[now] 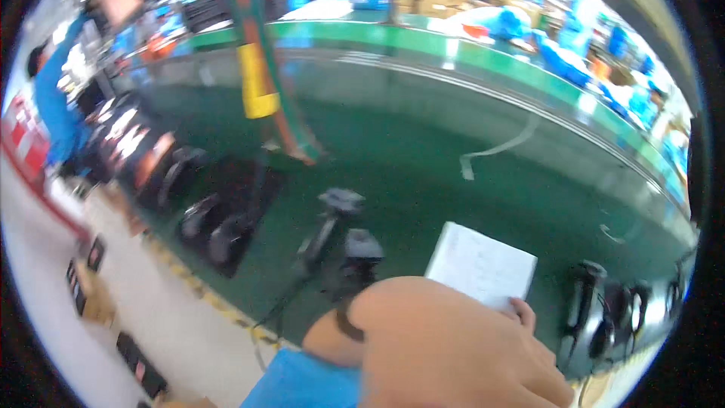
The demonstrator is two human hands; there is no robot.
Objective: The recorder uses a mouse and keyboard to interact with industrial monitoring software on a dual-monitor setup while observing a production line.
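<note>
My left arm comes in from the lower edge in a blue sleeve, with a dark band at the wrist. Large and blurred in front is my left hand (438,332), its back toward me and its fingers not made out. Partly behind it, my right hand (523,317) shows a few fingers bent over the lower edge of a white sheet of paper (482,264) with faint marks. It seems closed on that sheet. Just beyond my left wrist, a black device with a blocky head (361,251) and a dark stick-like part (321,238) are on the green surface.
A long green work surface (393,143) runs across. Black devices with cables (587,295) stand at right; dark items (219,227) lie on a black mat at left. A green-and-orange strip with a yellow piece (257,83) hangs down. People in blue are beyond and far left.
</note>
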